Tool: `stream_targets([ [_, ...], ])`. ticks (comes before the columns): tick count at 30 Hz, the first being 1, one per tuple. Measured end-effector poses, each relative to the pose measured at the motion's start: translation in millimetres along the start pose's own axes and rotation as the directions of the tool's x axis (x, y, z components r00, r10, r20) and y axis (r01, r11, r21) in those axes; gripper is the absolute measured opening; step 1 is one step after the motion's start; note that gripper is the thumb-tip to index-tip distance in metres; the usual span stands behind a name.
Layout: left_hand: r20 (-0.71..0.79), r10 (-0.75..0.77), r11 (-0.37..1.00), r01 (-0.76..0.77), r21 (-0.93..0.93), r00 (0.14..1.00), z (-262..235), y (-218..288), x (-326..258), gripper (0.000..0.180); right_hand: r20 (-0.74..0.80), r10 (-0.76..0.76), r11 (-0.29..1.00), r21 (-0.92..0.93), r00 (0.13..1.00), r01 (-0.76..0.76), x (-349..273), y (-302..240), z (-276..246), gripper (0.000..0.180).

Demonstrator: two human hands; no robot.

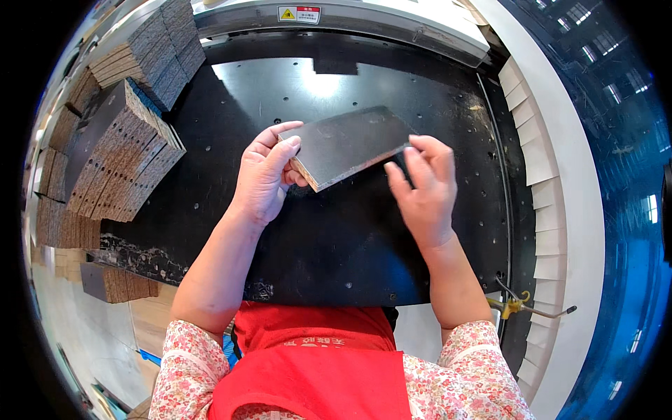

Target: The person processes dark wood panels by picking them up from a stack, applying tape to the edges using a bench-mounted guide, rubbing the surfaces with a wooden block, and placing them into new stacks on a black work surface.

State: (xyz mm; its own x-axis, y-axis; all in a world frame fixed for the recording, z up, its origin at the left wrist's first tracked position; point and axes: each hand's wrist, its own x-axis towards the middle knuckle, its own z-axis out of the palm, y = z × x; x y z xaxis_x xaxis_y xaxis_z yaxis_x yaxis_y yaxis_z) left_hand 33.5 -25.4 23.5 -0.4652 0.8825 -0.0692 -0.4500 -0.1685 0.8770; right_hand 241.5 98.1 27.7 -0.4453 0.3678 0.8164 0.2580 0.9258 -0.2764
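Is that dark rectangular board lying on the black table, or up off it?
Up off the black table: the left hand grips the dark rectangular board by one end, thumb on top, fingers underneath.

Centre frame, the bare left hand (pixel 260 178) grips a dark rectangular particleboard panel (pixel 353 143) above a black, hole-dotted worktable (pixel 329 238); the bare right hand (pixel 428 189), fingers parted, is at the panel's right end. Upper left, dark brown-edged panels (pixel 129 157) stand stacked.

Board (pixel 353 143) hides part of left hand (pixel 260 176). Right hand (pixel 428 185), at board's right end: blurred, contact unclear. Apron (pixel 315 383), near side of board: cut off by lower edge.
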Motion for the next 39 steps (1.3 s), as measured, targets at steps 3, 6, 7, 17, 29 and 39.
stream_targets([
  [3,-0.007,-0.044,0.999,0.044,0.031,0.999,2,-3,-2,0.035,0.132,-0.140,0.971,-0.175,0.981,0.162,-4,-7,6,0.023],
  [6,-0.012,-0.055,0.997,0.056,0.044,0.998,0,-1,-3,0.035,0.159,-0.163,0.950,-0.240,0.974,0.199,-2,-10,5,0.019],
  [7,-0.005,-0.070,0.998,0.070,0.004,0.998,0,-1,-2,0.035,0.168,-0.153,0.949,-0.249,0.974,0.192,-1,-11,5,0.018],
  [17,0.126,-0.105,0.992,0.113,-0.063,0.987,7,-2,-5,0.035,0.111,-0.217,0.952,-0.196,0.970,0.235,2,-4,2,0.019],
  [29,0.184,-0.036,0.994,0.054,-0.095,0.982,-21,-14,12,0.026,-0.163,0.060,0.997,0.060,0.985,-0.051,-2,42,-15,0.027],
  [39,0.193,-0.027,0.998,0.036,-0.047,0.981,-21,-13,10,0.013,-0.097,0.168,0.984,0.078,0.981,-0.161,-9,55,-15,0.023],
])
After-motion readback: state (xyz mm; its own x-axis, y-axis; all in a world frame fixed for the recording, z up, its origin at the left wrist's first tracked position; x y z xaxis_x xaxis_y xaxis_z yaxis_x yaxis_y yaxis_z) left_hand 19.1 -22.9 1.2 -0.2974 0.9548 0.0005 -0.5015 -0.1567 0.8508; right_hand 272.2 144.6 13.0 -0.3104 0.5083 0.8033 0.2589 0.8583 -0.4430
